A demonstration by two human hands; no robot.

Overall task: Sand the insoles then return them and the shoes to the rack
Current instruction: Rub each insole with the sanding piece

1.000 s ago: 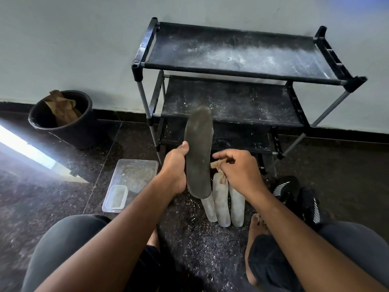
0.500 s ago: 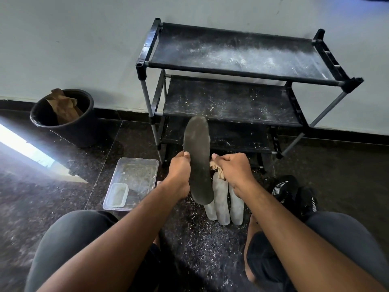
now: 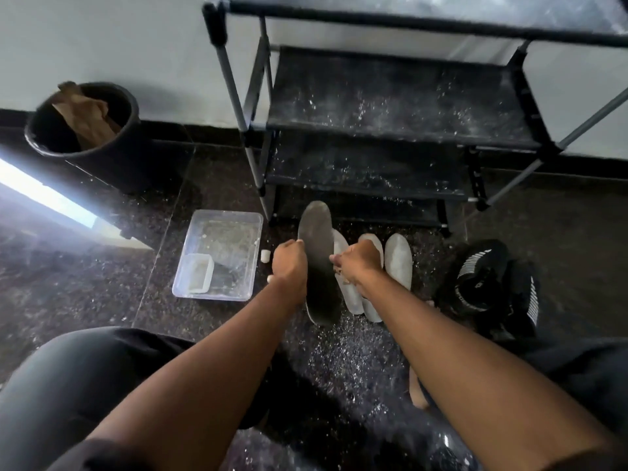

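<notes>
**Dark insole held upright between two hands**

One dark insole [image 3: 319,263] is held on end over the floor, its rounded toe up and its heel low, between the two hands. The left hand [image 3: 289,265] is closed around its left edge, thumb at the top. The right hand [image 3: 358,261] is pressed against its right edge, fingers curled shut on a small scrap of brown sandpaper [image 3: 338,270], of which only a sliver is seen beneath the fingers.

Three pale insoles [image 3: 398,260] are laid side by side on the floor just behind and to the right of the dark one, partly covered by the right hand and wrist. That makes four insoles in all.

Two black shoes [image 3: 489,283] with white stripes are set together on the floor to the right, near the pale insoles but apart from them.

One black rack [image 3: 390,96] is stood against the wall beyond the insoles; three shelves are seen, all dusted with pale specks. The same dust is scattered over the dark floor [image 3: 343,355] below the hands.

One clear plastic tray [image 3: 221,254] is placed to the left of the left hand, with a smaller clear tub inside it. Two small white bits [image 3: 265,255] are lying between the tray and the left hand. One black bin [image 3: 85,130] holding crumpled brown paper is stood by the wall at the far left.
</notes>
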